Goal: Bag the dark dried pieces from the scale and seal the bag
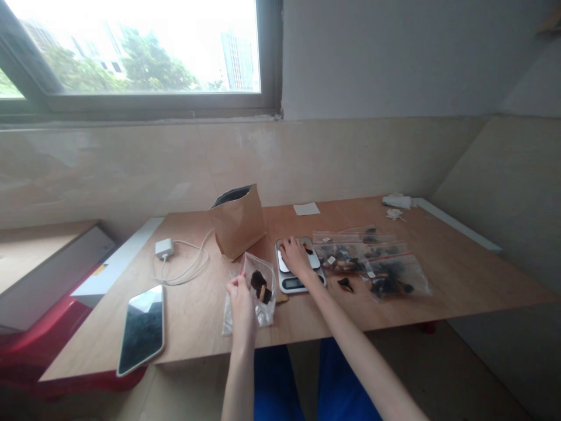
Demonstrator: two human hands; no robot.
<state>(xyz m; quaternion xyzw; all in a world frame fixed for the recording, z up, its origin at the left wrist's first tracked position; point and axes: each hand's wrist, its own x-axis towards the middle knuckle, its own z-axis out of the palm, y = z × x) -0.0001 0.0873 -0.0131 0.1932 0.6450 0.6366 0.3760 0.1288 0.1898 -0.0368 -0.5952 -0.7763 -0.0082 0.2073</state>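
Note:
My left hand [240, 292] is closed on the edge of a clear zip bag [268, 313], which stands partly open on the table. Dark and tan dried pieces [262, 287], which look like sliced dried mushroom, lie inside it. My right hand [295, 256] is over the plate of a white kitchen scale [286, 266], its fingers curled down at the left part of the plate. What the fingertips hold, if anything, is hidden. A dark and tan piece [308, 249] lies on the plate to the right of the hand. The scale's display [293, 283] is too small to read.
Several zip bags of dark pieces [388, 283] lie right of the scale, with one loose piece [345, 285] nearby. Behind the left hand stands an open brown paper pouch [240, 225]. A tablet [142, 330], a charger [164, 248] with cable, and white paper [306, 209] also lie there.

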